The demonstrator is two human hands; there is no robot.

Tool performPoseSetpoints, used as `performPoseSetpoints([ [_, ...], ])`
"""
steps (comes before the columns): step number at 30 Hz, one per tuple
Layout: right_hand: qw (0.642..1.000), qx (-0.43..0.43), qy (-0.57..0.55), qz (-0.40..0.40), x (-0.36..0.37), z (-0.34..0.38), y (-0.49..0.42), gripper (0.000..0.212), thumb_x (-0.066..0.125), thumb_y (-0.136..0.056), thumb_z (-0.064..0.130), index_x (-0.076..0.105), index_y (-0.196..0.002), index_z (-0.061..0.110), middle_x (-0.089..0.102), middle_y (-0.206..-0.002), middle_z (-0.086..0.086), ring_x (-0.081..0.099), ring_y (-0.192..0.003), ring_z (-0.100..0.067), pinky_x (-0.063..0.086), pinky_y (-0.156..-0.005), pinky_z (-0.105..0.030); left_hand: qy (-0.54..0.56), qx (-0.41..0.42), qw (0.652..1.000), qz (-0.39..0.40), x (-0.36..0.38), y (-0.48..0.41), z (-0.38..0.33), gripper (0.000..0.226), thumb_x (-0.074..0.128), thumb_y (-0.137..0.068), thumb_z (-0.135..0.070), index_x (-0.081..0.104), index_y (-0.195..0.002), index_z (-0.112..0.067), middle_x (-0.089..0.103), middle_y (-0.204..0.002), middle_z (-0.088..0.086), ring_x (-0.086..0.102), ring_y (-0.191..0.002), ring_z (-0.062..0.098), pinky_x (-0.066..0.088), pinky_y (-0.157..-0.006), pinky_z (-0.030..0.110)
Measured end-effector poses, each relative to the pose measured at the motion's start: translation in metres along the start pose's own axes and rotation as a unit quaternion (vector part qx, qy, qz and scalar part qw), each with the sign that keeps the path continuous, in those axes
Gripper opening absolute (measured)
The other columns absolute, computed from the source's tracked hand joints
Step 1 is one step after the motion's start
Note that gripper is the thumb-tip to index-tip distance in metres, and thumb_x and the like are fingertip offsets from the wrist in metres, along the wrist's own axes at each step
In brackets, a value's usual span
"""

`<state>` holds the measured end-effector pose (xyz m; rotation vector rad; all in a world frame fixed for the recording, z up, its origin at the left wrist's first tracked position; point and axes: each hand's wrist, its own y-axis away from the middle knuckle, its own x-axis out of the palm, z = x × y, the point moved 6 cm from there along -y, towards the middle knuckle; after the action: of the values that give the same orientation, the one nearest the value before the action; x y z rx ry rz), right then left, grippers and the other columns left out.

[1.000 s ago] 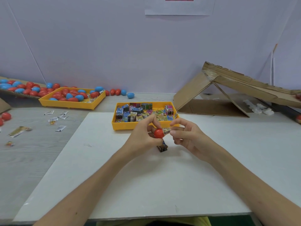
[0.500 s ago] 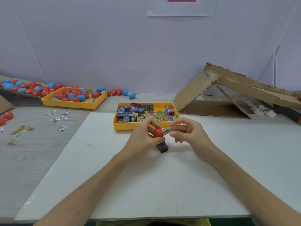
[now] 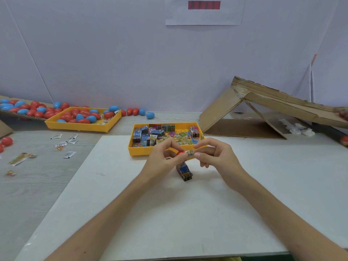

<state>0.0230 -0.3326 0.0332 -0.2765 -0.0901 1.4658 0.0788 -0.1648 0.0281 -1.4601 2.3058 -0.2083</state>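
Head-worn camera looks forward, down onto the table (image 3: 43, 189).

**Hands: both closed at the red shell**

Left hand (image 3: 162, 159) is held just left of the red shell (image 3: 181, 153), with its fingers curled round it. Right hand (image 3: 216, 157) is held just right of the shell, with a printed packet (image 3: 190, 153) pinched between thumb and forefinger. Both bare forearms are extended and converge toward the shell.

Grey table (image 3: 37, 194): white board (image 3: 169, 223), egg tray (image 3: 79, 127)
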Motion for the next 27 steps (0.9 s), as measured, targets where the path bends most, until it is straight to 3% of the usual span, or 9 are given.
performPoseSetpoints([
  [6, 0.997, -0.031, 0.055, -0.054, -0.006, 0.002, -0.001, 0.025, 0.083, -0.081, 0.015, 0.070, -0.097, 0.030, 0.072, -0.096, 0.005, 0.067, -0.076, -0.017, 0.055, -0.066, -0.024, 0.105, -0.049, 0.993, -0.011, -0.003, 0.000, 0.003, 0.016, 0.076, -0.087, -0.009, 0.063, -0.093, -0.002, 0.073, -0.083, -0.005, 0.074, -0.080, 0.024, 0.062, -0.071, 0.033],
  [10, 0.999, -0.018, 0.043, -0.001, 0.004, -0.002, -0.001, 0.033, 0.083, -0.080, 0.012, 0.069, -0.107, 0.026, 0.074, -0.099, 0.002, 0.072, -0.088, -0.016, 0.057, -0.075, -0.027, 0.148, -0.067, 0.987, -0.007, -0.003, 0.001, 0.003, 0.016, 0.076, -0.086, -0.007, 0.063, -0.092, -0.002, 0.074, -0.090, 0.004, 0.074, -0.084, 0.028, 0.060, -0.074, 0.031],
  [14, 0.999, -0.036, 0.032, 0.011, 0.007, 0.000, 0.000, 0.028, 0.079, -0.083, 0.006, 0.071, -0.103, 0.024, 0.076, -0.092, -0.003, 0.073, -0.080, -0.019, 0.058, -0.073, -0.028, 0.165, -0.077, 0.983, 0.015, 0.000, 0.001, 0.004, 0.015, 0.077, -0.085, -0.005, 0.064, -0.093, -0.003, 0.073, -0.099, 0.007, 0.074, -0.088, 0.029, 0.061, -0.078, 0.035],
  [21, 0.996, -0.062, 0.063, 0.007, 0.006, 0.002, 0.000, 0.019, 0.080, -0.084, 0.016, 0.073, -0.101, 0.021, 0.074, -0.088, 0.001, 0.070, -0.070, -0.019, 0.057, -0.066, -0.026, 0.197, -0.095, 0.975, 0.038, 0.003, 0.002, 0.002, 0.029, 0.082, -0.072, -0.020, 0.070, -0.097, -0.012, 0.074, -0.101, 0.010, 0.074, -0.092, 0.034, 0.061, -0.082, 0.038],
  [27, 0.994, -0.075, 0.074, 0.003, 0.004, 0.004, -0.001, 0.019, 0.081, -0.083, 0.020, 0.075, -0.101, 0.024, 0.074, -0.088, 0.001, 0.069, -0.071, -0.016, 0.058, -0.066, -0.032, 0.304, -0.139, 0.940, 0.072, 0.007, 0.004, 0.003, 0.018, 0.077, -0.077, -0.008, 0.074, -0.095, -0.009, 0.074, -0.099, 0.014, 0.073, -0.094, 0.029, 0.060, -0.082, 0.032],
])
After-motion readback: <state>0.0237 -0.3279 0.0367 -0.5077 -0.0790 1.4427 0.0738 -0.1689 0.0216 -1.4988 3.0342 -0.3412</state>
